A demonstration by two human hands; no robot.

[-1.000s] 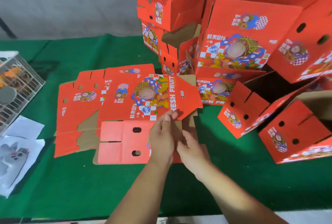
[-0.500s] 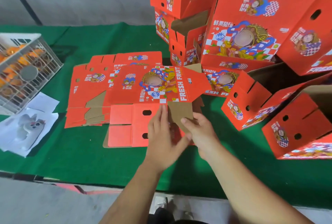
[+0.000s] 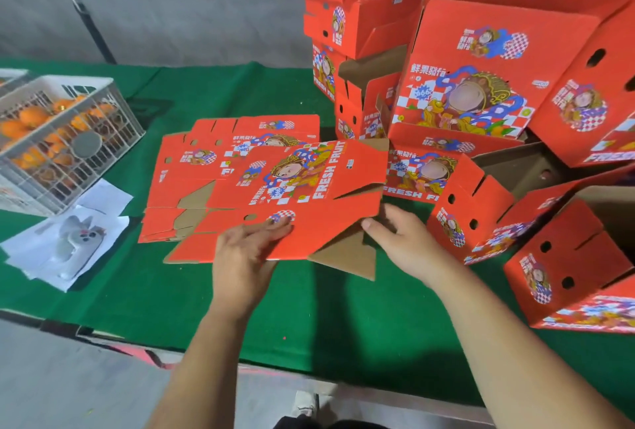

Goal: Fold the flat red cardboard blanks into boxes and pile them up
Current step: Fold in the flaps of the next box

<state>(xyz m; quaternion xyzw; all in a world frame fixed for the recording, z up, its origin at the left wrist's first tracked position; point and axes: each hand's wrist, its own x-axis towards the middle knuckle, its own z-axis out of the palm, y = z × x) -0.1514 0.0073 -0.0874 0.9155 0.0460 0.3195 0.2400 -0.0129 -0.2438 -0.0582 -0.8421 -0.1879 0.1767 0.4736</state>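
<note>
Head view: both hands (image 3: 245, 256) (image 3: 402, 239) pinch the blank (image 3: 309, 195), long axis left-right.

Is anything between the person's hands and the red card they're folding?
No. The left hand already holds the top blank at its near edge, and the right hand touches its right side by the brown flap. Nothing visible lies between.

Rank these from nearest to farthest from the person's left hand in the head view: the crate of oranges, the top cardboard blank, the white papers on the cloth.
1. The top cardboard blank: held in the left hand itself.
2. The white papers: on the green cloth, off to the hand's left.
3. The crate of oranges: beyond the papers, at the far left.
</note>
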